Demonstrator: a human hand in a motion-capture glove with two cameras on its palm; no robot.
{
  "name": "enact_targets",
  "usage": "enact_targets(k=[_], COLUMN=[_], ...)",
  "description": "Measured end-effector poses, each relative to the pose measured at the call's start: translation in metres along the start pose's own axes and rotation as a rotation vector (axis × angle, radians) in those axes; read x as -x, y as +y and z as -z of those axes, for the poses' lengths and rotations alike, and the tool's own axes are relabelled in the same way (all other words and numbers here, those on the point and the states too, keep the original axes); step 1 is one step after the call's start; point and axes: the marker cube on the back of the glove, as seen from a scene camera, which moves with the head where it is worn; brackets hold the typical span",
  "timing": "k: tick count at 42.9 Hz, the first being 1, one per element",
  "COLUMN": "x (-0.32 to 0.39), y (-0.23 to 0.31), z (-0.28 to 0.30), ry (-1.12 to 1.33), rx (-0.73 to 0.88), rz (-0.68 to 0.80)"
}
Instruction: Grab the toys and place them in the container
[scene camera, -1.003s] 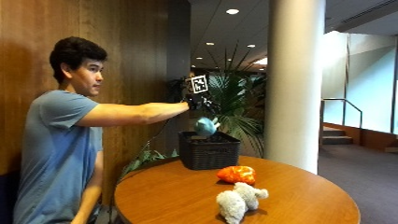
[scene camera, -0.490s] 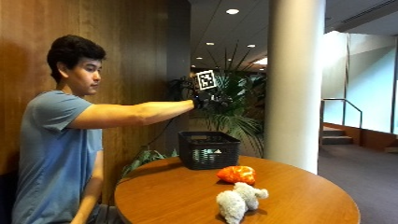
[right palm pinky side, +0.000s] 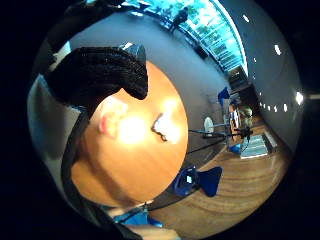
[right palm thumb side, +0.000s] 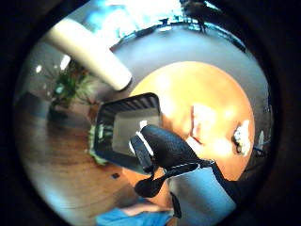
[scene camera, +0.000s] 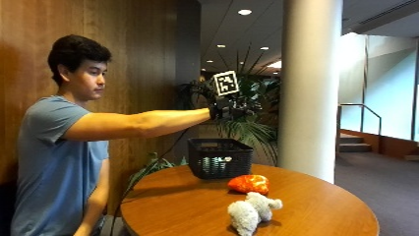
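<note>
A fluffy white plush toy (scene camera: 252, 212) lay nearest on the round wooden bench (scene camera: 177, 211), close to its front edge. Just behind it, slightly to the right and apart from it, sat an orange plush toy (scene camera: 249, 184). Farther back stood a black slotted plastic basket (scene camera: 220, 158), upright near the bench's far edge, just beyond the orange toy. What the basket held could not be made out from the side; in the thumb-side palm view its pale floor (right palm thumb side: 134, 127) showed with nothing clearly lying on it.

Above the basket, well clear of its rim, hung the gloved right hand (scene camera: 232, 109), the arm stretched straight out at shoulder height from the seated person in a blue T-shirt (scene camera: 55, 162). The hands' state was this: the gloved fingers (right palm pinky side: 107, 75) appeared loosely curled and held nothing. Both toys lay on the bench below, apart from the hand. The other hand was not visible.
</note>
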Motion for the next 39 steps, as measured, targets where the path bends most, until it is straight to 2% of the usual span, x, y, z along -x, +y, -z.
enact_targets(k=[15,21,25,30,36,39], x=[-0.053,-0.042,-0.039,-0.025,-0.023,-0.016], y=[0.013,0.008,0.004,0.002,0.005,0.008], z=[-0.095,-0.133,-0.158,-0.190,-0.227,-0.242], ry=[-0.001,-0.035,-0.017,-0.029,0.017,-0.036], rx=[0.113,0.130,0.155,0.195,0.268,0.298], rz=[0.007,-0.045,-0.136,-0.075,-0.149,-0.085])
